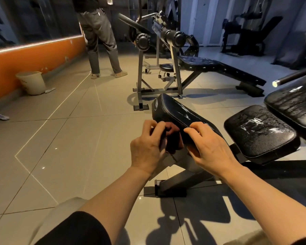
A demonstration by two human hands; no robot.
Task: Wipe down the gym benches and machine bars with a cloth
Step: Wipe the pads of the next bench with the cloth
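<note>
Farthest left, an orange wall (25,55) ran along the tiled floor (64,138), with a pale bucket (31,82) standing against its base and a scrap of litter (0,117) lying nearer the camera. Right of the bucket a person (100,38) in grey trousers stood facing away. Beyond stood a metal rack (157,68) with black rollers, a small round stool (167,67) under it, and a long inclined bench (219,68) stretching off to the right.

Lower down, at centre, the left hand (147,147) was curled round a dark cloth (172,138), its fingers (157,124) pinching the bunched fabric just below the end of the nearest pad (171,110). The right hand (210,147) met it from the other side, its fingers (194,128) bent over the pad's lower edge and the thumb tucked beneath, touching the cloth; whether it truly gripped the cloth or only the pad's edge could not be told. So the cloth sat between both hands, against the underside of that tilted pad.

To the right lay a seat pad (260,131) with shiny smears, then a larger back pad (295,106) at the frame's edge, and above it a bar (293,76) with a bright end.
</note>
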